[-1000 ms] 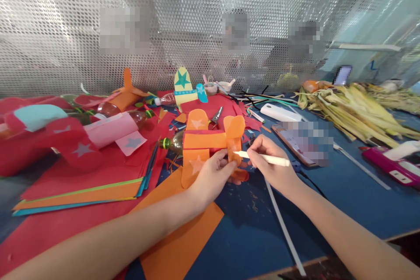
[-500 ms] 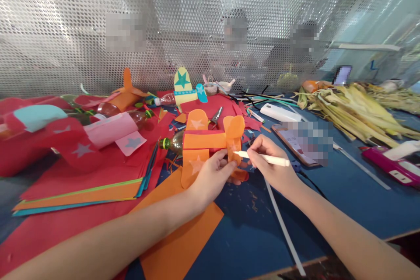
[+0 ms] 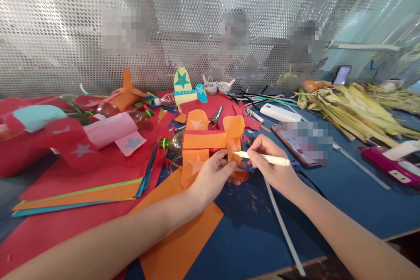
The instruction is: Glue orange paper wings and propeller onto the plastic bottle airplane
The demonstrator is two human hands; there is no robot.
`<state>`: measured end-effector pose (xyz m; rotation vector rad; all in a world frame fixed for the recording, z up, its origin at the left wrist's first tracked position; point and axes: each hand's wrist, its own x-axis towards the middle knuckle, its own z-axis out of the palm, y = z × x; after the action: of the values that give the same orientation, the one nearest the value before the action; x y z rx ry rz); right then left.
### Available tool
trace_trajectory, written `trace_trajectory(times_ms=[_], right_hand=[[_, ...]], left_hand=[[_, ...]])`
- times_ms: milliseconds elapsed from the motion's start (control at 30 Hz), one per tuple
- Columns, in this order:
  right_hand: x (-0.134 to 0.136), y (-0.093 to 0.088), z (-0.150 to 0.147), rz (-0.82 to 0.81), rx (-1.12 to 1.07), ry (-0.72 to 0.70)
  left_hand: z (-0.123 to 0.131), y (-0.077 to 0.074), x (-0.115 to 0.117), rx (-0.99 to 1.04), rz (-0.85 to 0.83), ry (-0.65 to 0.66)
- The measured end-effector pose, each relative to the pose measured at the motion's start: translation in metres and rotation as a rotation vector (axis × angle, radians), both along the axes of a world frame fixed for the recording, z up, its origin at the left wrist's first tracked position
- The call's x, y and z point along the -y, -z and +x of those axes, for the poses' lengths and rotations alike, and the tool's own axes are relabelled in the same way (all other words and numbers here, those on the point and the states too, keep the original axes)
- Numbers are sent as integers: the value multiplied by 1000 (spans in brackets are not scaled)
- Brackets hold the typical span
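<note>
An orange paper-covered bottle plane (image 3: 205,141) lies on the blue table (image 3: 328,201) in front of me. My left hand (image 3: 212,176) is closed around its tail end and steadies it. A thin white stick (image 3: 262,158) sits pinched in my right hand (image 3: 273,162), held like a pen, with its tip touching the plane's orange tail fin (image 3: 234,133). Below my left hand lies an orange paper sheet (image 3: 183,236).
Red paper sheets (image 3: 82,170) and other bottle planes (image 3: 108,129) fill the left side. Scissors (image 3: 215,116), a phone (image 3: 295,140), a white case (image 3: 280,113), dried husks (image 3: 357,109) and a pink tool (image 3: 390,164) lie beyond. A perforated metal screen (image 3: 197,22) stands behind, with people past it.
</note>
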<state>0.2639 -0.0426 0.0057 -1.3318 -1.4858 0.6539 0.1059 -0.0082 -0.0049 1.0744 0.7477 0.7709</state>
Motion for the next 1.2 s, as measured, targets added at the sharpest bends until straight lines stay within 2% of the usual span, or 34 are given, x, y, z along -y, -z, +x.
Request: trace_trajectory(times_ms=[1200], right_hand=[[1,-1,-1,6,18,-5]], left_hand=[[0,0,0,4,2,10]])
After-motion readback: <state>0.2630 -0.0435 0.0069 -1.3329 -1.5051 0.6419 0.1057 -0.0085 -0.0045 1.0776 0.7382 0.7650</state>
